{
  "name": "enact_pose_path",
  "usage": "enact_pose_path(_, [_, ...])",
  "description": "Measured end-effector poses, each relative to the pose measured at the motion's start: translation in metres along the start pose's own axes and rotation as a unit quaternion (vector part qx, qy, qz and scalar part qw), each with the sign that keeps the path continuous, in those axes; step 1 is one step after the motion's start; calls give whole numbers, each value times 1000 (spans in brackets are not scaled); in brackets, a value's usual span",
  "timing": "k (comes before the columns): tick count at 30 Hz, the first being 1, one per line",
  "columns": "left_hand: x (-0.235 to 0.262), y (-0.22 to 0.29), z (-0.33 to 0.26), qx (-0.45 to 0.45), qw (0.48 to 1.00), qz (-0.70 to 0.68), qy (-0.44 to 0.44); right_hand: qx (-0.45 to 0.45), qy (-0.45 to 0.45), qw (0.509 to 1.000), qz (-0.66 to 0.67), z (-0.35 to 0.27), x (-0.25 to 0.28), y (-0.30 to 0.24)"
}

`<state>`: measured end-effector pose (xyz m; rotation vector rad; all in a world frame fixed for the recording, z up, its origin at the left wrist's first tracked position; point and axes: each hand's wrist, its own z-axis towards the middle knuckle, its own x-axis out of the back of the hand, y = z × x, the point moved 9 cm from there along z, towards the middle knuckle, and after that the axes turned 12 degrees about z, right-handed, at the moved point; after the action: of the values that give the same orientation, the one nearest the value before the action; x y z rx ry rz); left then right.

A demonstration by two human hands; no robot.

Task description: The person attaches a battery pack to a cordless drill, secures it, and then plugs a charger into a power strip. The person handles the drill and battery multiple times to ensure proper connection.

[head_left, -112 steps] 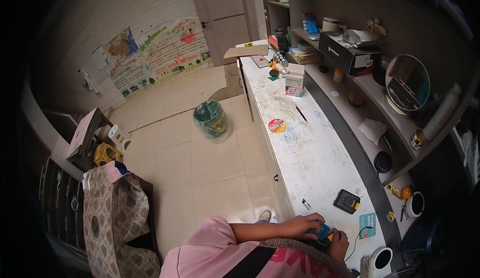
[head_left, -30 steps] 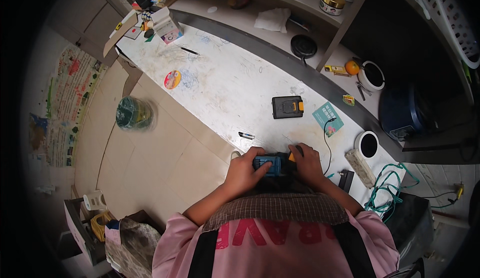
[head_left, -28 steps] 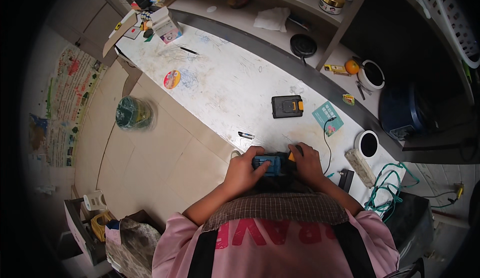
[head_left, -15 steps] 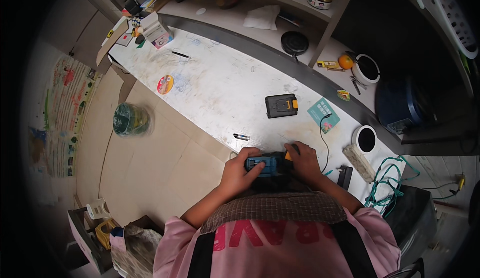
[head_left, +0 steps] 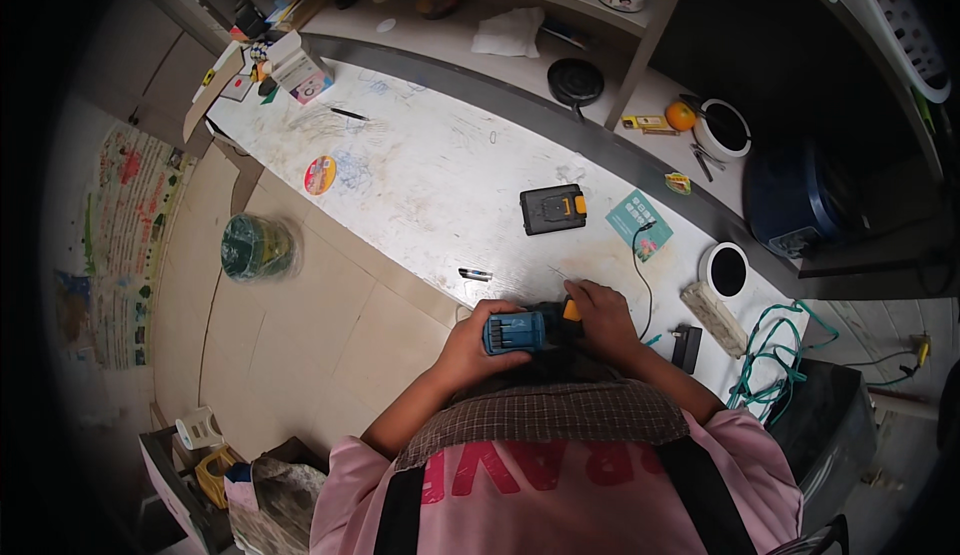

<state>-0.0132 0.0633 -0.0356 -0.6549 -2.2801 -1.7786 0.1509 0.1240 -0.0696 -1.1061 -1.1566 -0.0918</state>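
- In the head view, the handling looks to be in mid-course: we see the blue tool (head_left: 514, 334) up in both hands, its slotted end bare and turned upward.
- We see the black pack (head_left: 552, 211) with a yellow catch lying loose on the white table (head_left: 420, 190), apart from the blue tool; nothing joins them.
- The blue tool is at the table's near edge, close to our chest; whether its dark end, with a yellow patch (head_left: 571, 311), is one piece with it, we cannot tell.
- Our left hand (head_left: 465, 347) wraps the blue tool from the left, fingers over the far side, thumb along the near side.
- Our right hand (head_left: 605, 317) curls around the dark end, knuckles up, fingers partly hidden.
- Both forearms angle inward from the lower edge, elbows bent.
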Motion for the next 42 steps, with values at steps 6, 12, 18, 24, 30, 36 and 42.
enact_pose_path(6, [2, -1, 0, 12, 1000, 9, 9, 1, 9, 1000, 19, 2, 9, -10])
enact_pose_path(12, [1, -3, -1, 11, 1000, 7, 11, 1, 14, 1000, 13, 1, 10, -11])
enact_pose_path(18, [3, -1, -1, -30, 999, 4, 44, -1, -2, 1000, -5, -1, 3, -6])
enact_pose_path(24, [2, 2, -1, 0, 1000, 8, 18, -1, 1, 1000, -3, 0, 5, -7])
enact_pose_path(30, [2, 1, -1, 7, 1000, -4, 14, 3, 4, 1000, 2, 1, 5, -7])
enact_pose_path(36, [2, 1, -1, -1, 1000, 8, 16, 2, 4, 1000, -2, 0, 9, -10])
enact_pose_path(42, [2, 1, -1, 0, 1000, 9, 14, 6, 12, 1000, -1, -1, 8, -10])
